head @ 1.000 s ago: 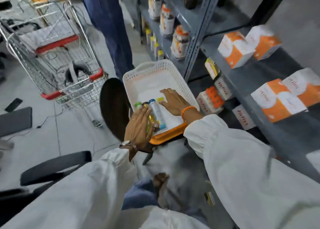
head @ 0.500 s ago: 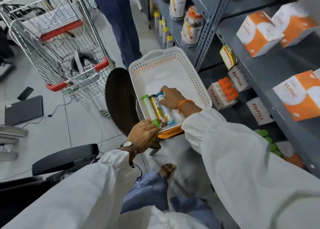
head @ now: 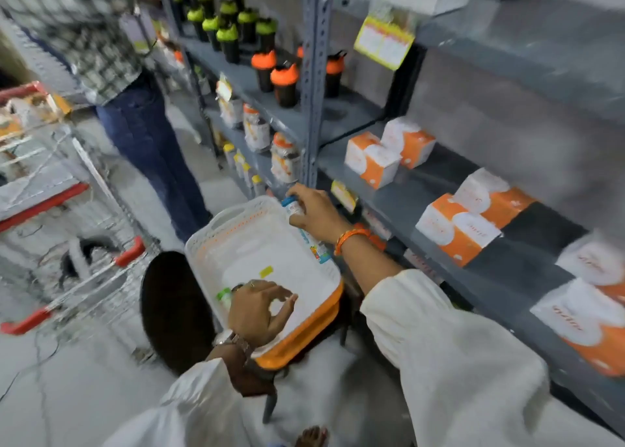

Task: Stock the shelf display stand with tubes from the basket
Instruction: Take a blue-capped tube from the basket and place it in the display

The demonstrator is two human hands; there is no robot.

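Observation:
A white perforated basket (head: 216, 237) with an orange front edge rests on a dark round stool. My right hand (head: 314, 211) grips a blue-capped tube (head: 316, 249) and holds it above the basket's right rim, close to the grey shelf (head: 406, 203). My left hand (head: 260, 308) is low in the basket's near corner, fingers curled over a green-capped tube (head: 224, 294) and a second tube that is mostly hidden under the hand. Whether it grips them is unclear.
Orange-and-white boxes (head: 372, 159) stand on the shelf to the right. Shaker bottles (head: 230, 34) and jars fill the racks behind the steel upright (head: 309, 85). A shopping trolley (head: 67, 243) stands left, and a person in jeans (head: 152, 149) behind the basket.
My right hand has lifted the blue-capped tube out of the basket and up towards the shelf. My left hand moved onto the two remaining tubes. The camera has tilted upward.

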